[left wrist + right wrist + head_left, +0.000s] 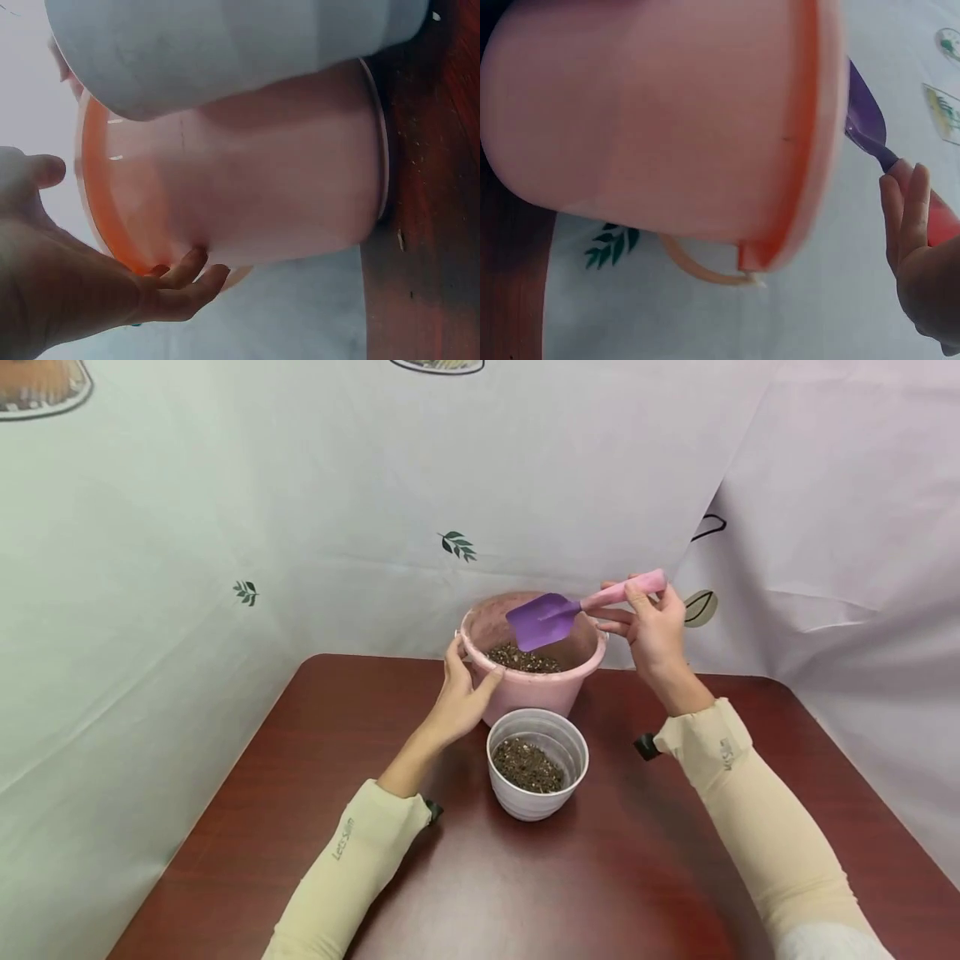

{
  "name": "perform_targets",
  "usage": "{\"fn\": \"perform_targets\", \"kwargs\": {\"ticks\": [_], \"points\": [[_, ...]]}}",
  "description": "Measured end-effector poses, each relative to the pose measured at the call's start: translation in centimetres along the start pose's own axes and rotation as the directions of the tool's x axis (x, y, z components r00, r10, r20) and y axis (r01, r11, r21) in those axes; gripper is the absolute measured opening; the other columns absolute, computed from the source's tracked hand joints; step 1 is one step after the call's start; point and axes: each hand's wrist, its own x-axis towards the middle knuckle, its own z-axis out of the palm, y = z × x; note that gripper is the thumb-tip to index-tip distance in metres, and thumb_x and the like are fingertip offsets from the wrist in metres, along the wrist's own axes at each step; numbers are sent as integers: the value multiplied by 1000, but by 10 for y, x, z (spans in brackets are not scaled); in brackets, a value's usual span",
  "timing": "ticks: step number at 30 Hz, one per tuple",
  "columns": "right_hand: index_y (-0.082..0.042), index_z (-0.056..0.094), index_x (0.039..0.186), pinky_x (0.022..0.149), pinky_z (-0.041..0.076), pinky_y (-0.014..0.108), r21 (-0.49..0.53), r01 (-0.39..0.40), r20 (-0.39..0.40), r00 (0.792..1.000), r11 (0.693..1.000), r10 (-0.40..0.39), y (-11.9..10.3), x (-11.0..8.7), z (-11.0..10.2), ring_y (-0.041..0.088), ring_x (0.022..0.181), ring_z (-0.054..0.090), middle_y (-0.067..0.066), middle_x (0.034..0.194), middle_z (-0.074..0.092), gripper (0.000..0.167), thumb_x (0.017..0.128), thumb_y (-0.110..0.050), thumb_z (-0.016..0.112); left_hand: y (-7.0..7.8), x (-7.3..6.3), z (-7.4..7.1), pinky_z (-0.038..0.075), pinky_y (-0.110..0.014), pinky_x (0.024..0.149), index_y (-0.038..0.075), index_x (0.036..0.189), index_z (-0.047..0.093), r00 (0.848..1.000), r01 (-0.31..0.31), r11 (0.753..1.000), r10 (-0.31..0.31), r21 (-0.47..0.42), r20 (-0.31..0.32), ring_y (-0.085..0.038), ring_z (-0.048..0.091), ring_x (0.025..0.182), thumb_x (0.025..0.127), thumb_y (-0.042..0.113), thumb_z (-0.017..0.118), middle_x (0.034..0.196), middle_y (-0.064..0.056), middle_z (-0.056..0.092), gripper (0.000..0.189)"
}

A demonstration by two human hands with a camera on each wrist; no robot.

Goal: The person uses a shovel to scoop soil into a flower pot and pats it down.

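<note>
In the head view, my right hand (654, 631) grips the pink handle of a small garden trowel (546, 621). Its purple blade hangs over the mouth of a pink bucket (534, 695), with no soil visible on it. My left hand (459, 700) holds the bucket at its left rim; the left wrist view has the fingers (196, 259) bent against its outer side. Dark soil (517, 658) lies inside the bucket. Just in front stands a white plastic pot (531, 802), upright and partly filled with soil (528, 765).
Everything stands on a dark red wooden table (315, 743). A pale cloth (345, 527) with leaf prints hangs behind and at the sides, close to the bucket. A curved bucket handle (697, 268) hangs at the bucket's far side in the right wrist view.
</note>
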Motion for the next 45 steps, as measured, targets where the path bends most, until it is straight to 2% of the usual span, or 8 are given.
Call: {"fn": "perform_targets", "kwargs": {"ticks": [6,9,16,21,28,32,37,45], "points": [[-1,50,94,60,58,35,-209,-51,0,999,977,52,25,15,16,31,74,74,20,87,73,11,100,-7,56,-6,0,-5,19,-43,117,1,154,0,1000,4,1000,-5,17,15,-32,24,142,100,27,56,153,-23,18,82],[0,50,101,64,58,36,-325,-74,14,996,943,83,34,23,26,26,74,74,17,91,71,9,100,-6,56,-6,0,-7,21,-49,116,6,155,0,1000,29,999,-29,39,7,-34,25,142,99,32,57,155,-20,17,84],[10,42,124,76,57,41,-525,-142,85,972,839,218,51,38,37,27,78,72,18,98,64,30,100,-3,55,-4,3,-4,13,-73,106,13,156,-2,998,63,995,-65,80,22,-35,23,145,96,47,55,159,-12,13,89],[8,46,119,78,57,44,-526,-158,130,956,836,263,60,40,35,29,79,72,21,97,65,24,99,-1,54,-5,3,-2,10,-74,105,13,155,-2,997,72,993,-74,94,26,-32,26,144,97,48,55,160,-10,12,88],[10,43,123,75,58,42,-533,-149,123,960,833,250,62,39,35,23,74,71,17,97,64,28,100,-3,53,-3,4,-5,8,-76,103,11,155,-2,998,57,994,-59,92,14,-31,37,137,96,48,56,158,-12,16,90],[9,45,122,71,59,35,-572,-161,81,965,804,251,62,40,35,22,74,71,19,98,65,26,100,-3,54,-4,4,-6,7,-77,102,11,155,-2,998,58,993,-60,98,17,-33,33,140,97,49,55,159,-12,13,91],[4,47,113,71,58,36,-634,-162,125,943,756,307,63,39,37,32,83,71,34,101,65,15,101,-3,53,-4,4,-7,6,-76,102,10,155,-2,998,55,994,-57,97,12,-37,28,143,96,50,55,159,-13,12,91],[2,50,106,69,58,34,-674,-173,131,929,718,347,65,40,36,27,81,71,30,99,66,10,102,-7,53,-5,5,-5,4,-74,103,9,155,-2,998,52,992,-55,113,25,-33,31,142,98,49,54,160,-13,10,89]]}}
